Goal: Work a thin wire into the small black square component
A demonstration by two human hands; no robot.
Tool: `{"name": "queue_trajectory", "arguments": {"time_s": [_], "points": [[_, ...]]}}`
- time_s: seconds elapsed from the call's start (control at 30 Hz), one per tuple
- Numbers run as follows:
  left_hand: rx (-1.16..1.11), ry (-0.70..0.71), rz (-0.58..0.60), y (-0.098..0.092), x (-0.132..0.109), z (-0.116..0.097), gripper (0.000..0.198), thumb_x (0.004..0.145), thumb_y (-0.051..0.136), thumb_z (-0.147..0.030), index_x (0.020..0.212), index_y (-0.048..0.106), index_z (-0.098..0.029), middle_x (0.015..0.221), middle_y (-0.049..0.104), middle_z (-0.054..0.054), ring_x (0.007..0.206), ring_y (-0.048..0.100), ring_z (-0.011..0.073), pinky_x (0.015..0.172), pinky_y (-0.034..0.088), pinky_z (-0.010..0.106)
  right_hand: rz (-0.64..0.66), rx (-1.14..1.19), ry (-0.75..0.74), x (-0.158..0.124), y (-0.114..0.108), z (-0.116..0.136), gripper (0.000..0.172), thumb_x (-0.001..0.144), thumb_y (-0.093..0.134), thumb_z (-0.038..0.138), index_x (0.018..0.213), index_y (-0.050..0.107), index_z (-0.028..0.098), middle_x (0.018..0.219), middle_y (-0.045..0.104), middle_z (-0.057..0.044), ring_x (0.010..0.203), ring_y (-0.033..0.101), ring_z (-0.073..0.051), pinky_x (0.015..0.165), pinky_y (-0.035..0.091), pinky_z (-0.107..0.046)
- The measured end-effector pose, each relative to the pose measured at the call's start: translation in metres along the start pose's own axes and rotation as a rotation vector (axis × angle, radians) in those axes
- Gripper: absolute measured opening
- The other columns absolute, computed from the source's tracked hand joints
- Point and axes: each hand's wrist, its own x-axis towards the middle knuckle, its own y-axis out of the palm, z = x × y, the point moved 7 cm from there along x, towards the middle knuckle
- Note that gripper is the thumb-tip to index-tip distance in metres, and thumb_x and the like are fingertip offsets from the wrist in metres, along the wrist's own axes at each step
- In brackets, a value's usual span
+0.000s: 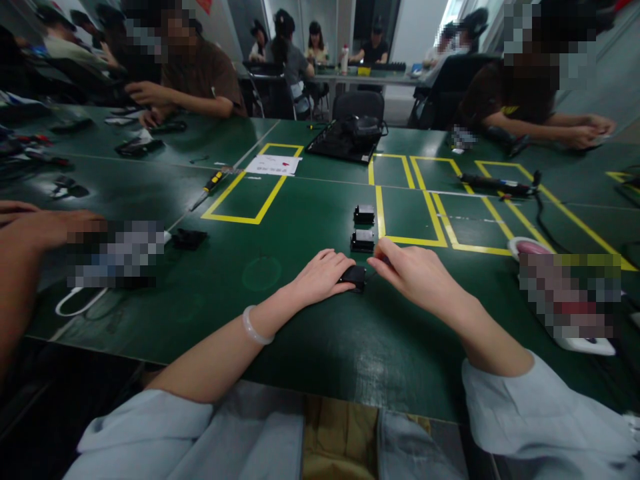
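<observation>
My left hand (320, 275) rests on the green table (310, 333), fingers curled over a small black block (356, 276) that it holds against the surface. My right hand (413, 273) is just to the right of it, fingers pinched together at the block's upper right edge. Whether they hold anything is hidden. Two more small black blocks lie beyond in a line, the nearer (363, 241) and the farther (364, 214). A pale bangle (254, 327) circles my left wrist.
Yellow tape rectangles (250, 193) mark the table. A screwdriver (210, 187), a white paper (273, 165), a black tray (345, 140) and a black tool with cable (497, 185) lie farther off. Another person's arm (30, 233) is at left; other people sit around.
</observation>
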Motion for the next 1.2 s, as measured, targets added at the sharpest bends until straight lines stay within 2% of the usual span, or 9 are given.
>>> {"name": "queue_trajectory", "arguments": {"time_s": [0.27,0.4,0.5,0.63,0.77,0.87,1.03,1.2], "points": [[0.011,-0.006,-0.003,0.001,0.0,0.001,0.04,0.095,0.051,-0.048,0.123,0.051,-0.019,0.111,0.059,0.009,0.104,0.055,0.0246,0.098,0.039,0.04,-0.074,0.037,-0.019,-0.001,-0.003,0.0,0.033,0.101,0.03,0.045,0.098,0.051,0.019,0.082,0.069,-0.005,0.069,0.063,-0.019,0.055,0.026,-0.027],[-0.021,-0.018,-0.007,0.001,-0.001,0.002,0.039,0.094,0.053,-0.048,0.12,0.052,-0.019,0.115,0.059,0.009,0.108,0.055,0.0252,0.095,0.042,0.039,-0.108,-0.071,0.06,0.0,-0.003,-0.007,0.038,0.099,0.03,0.05,0.097,0.052,0.019,0.075,0.068,-0.005,0.066,0.063,-0.021,0.052,0.022,-0.027],[-0.031,-0.019,-0.007,0.0,0.0,0.001,0.04,0.093,0.055,-0.048,0.12,0.052,-0.018,0.119,0.059,0.009,0.111,0.055,0.0254,0.095,0.043,0.039,-0.106,-0.077,0.049,0.001,0.0,-0.007,0.039,0.099,0.031,0.052,0.096,0.053,0.019,0.073,0.067,-0.004,0.064,0.063,-0.02,0.052,0.021,-0.027],[-0.042,0.0,-0.014,0.0,0.0,0.0,0.04,0.094,0.054,-0.048,0.123,0.05,-0.019,0.125,0.059,0.008,0.117,0.054,0.0249,0.107,0.036,0.042,-0.07,-0.006,-0.018,0.002,0.004,-0.002,0.033,0.099,0.034,0.046,0.096,0.053,0.02,0.074,0.067,-0.003,0.064,0.062,-0.019,0.053,0.023,-0.026],[-0.056,-0.009,-0.003,0.005,0.0,0.003,0.043,0.095,0.052,-0.048,0.126,0.048,-0.02,0.125,0.06,0.007,0.117,0.055,0.0236,0.113,0.03,0.044,-0.026,0.079,-0.059,0.001,0.004,0.001,0.019,0.098,0.039,0.034,0.098,0.051,0.02,0.076,0.066,-0.003,0.064,0.06,-0.017,0.054,0.026,-0.026],[-0.078,-0.019,0.018,0.007,0.0,0.004,0.041,0.095,0.052,-0.049,0.122,0.05,-0.02,0.119,0.061,0.007,0.111,0.058,0.0241,0.108,0.036,0.043,-0.023,0.131,-0.086,-0.001,0.002,0.001,0.012,0.096,0.042,0.029,0.1,0.05,0.02,0.077,0.065,-0.002,0.063,0.057,-0.016,0.055,0.028,-0.025],[-0.177,-0.075,0.03,0.008,-0.001,0.01,0.04,0.093,0.053,-0.051,0.119,0.052,-0.021,0.112,0.062,0.007,0.102,0.059,0.0238,0.088,0.046,0.036,-0.012,0.185,-0.109,-0.003,0.002,-0.003,0.011,0.093,0.042,0.026,0.101,0.049,0.021,0.076,0.062,-0.001,0.061,0.053,-0.014,0.056,0.029,-0.025],[-0.254,-0.104,0.024,0.013,-0.002,0.016,0.041,0.091,0.056,-0.051,0.12,0.053,-0.023,0.114,0.06,0.007,0.102,0.057,0.0233,0.087,0.046,0.036,-0.031,0.194,-0.098,-0.003,0.001,-0.004,0.011,0.092,0.044,0.026,0.1,0.049,0.022,0.077,0.062,0.0,0.063,0.055,-0.015,0.057,0.029,-0.025]]}}
